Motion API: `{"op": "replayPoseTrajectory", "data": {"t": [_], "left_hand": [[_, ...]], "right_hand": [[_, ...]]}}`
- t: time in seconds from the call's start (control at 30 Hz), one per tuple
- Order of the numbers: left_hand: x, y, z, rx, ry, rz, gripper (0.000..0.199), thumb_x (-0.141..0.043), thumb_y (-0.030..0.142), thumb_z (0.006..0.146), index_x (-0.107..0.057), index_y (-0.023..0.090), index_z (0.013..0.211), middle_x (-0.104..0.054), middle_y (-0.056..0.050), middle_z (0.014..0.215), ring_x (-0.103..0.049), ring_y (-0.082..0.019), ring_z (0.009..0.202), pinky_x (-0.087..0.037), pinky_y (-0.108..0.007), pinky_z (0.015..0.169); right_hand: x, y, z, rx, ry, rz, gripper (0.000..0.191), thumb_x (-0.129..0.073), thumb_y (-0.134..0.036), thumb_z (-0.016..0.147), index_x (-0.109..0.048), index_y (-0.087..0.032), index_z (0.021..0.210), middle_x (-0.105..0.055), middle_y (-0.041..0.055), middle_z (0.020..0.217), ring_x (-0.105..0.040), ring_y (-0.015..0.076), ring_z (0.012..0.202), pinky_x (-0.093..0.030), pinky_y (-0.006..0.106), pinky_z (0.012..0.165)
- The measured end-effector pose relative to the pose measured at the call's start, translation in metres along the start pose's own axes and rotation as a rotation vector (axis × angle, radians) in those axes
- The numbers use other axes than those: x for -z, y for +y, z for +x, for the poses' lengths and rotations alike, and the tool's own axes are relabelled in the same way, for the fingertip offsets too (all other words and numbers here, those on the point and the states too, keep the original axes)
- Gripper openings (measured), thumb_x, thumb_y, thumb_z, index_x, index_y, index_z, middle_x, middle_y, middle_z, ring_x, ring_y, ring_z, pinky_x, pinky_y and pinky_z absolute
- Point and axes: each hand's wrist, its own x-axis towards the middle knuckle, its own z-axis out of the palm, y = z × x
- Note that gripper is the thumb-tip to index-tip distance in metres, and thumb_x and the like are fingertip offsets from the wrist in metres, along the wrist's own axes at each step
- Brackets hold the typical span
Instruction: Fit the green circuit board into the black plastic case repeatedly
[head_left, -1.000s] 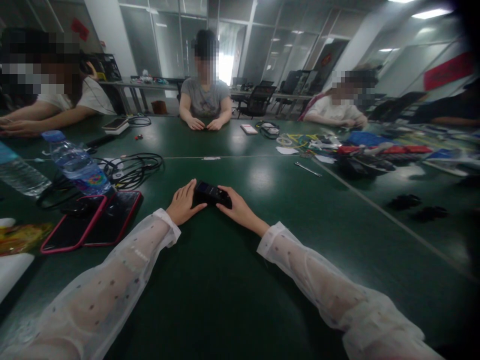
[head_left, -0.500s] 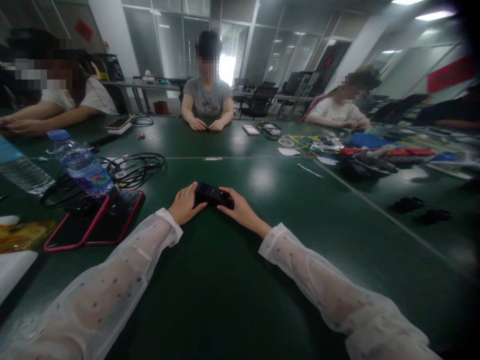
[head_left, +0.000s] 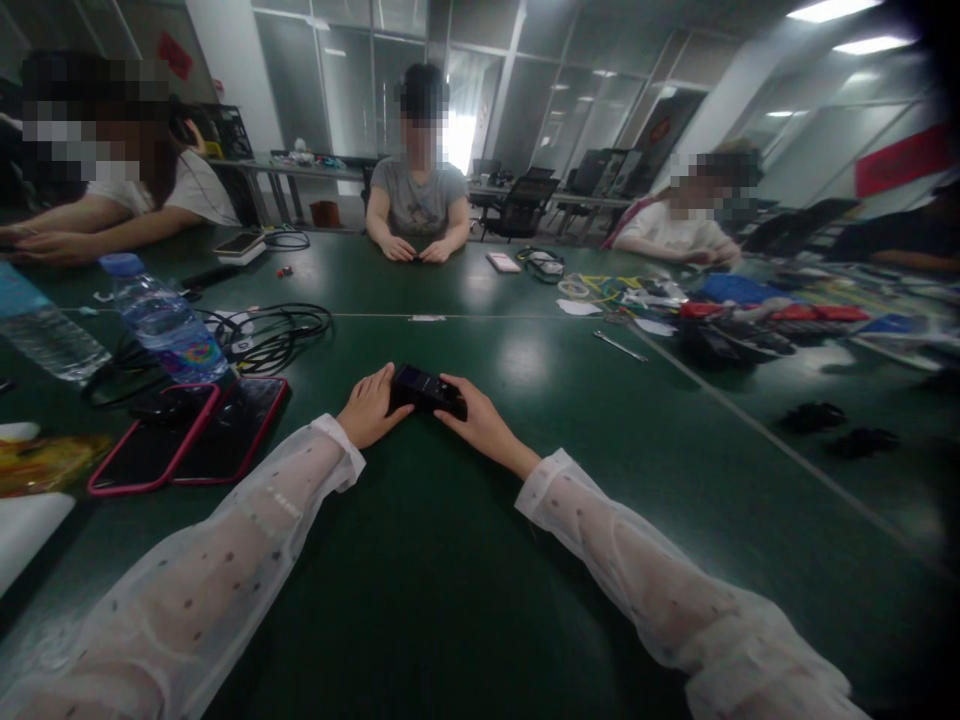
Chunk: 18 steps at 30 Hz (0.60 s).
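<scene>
A small black handheld device with a little dark screen (head_left: 421,384) rests at the green table's middle, its exact kind not clear. My left hand (head_left: 367,408) closes on its left end, thumb along the near edge and fingers behind. Around the right end, my right hand (head_left: 474,412) grips with the thumb in front and fingers over the top. Left of my hands lie a dark phone in a red case (head_left: 238,432) and a pink-red phone case or second phone (head_left: 161,440), overlapping, with a small black object on top.
Behind the phones, a blue-capped water bottle (head_left: 161,315) leans beside another bottle (head_left: 52,325) and coiled black cables (head_left: 285,335). A wrench (head_left: 620,346) lies right of centre. Cables and bags (head_left: 772,315) pile up at the right. Several people sit around the table (head_left: 465,560).
Both hands keep the same hold on the black device. The view has shifted very slightly; nothing else visibly moves.
</scene>
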Motion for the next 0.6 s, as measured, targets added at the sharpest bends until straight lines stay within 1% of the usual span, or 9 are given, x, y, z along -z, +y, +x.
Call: {"op": "replayPoseTrajectory", "data": {"t": [0.17,0.37,0.6], "left_hand": [[-0.0011,-0.0005,0.0007,-0.007,-0.003,0.013,0.078,-0.037,0.060,0.092,-0.022,0.008,0.148,-0.033,-0.023,0.152,-0.032,-0.033,0.141,-0.027,-0.048,0.113],[0.0032,0.0006,0.0000,-0.013,-0.036,0.011,0.075,-0.036,0.059,0.092,-0.024,0.009,0.147,-0.031,-0.022,0.153,-0.031,-0.033,0.142,-0.026,-0.050,0.113],[0.0074,0.0048,0.0004,0.008,-0.063,0.021,0.072,-0.037,0.057,0.093,-0.030,0.008,0.145,-0.031,-0.022,0.154,-0.030,-0.033,0.142,-0.026,-0.050,0.114]], "right_hand": [[-0.0024,0.0044,0.0002,-0.022,0.051,-0.021,0.057,-0.066,-0.029,0.085,-0.043,-0.024,0.137,-0.056,0.0120,0.130,-0.059,0.0268,0.117,-0.050,0.051,0.100],[-0.0013,0.0000,0.0000,-0.019,0.108,0.005,0.055,-0.064,-0.028,0.086,-0.043,-0.025,0.137,-0.057,0.0112,0.130,-0.060,0.0265,0.116,-0.051,0.050,0.098],[0.0007,-0.0001,0.0000,-0.008,0.051,-0.036,0.056,-0.065,-0.030,0.085,-0.044,-0.024,0.137,-0.057,0.0118,0.130,-0.059,0.0270,0.116,-0.050,0.051,0.099]]}}
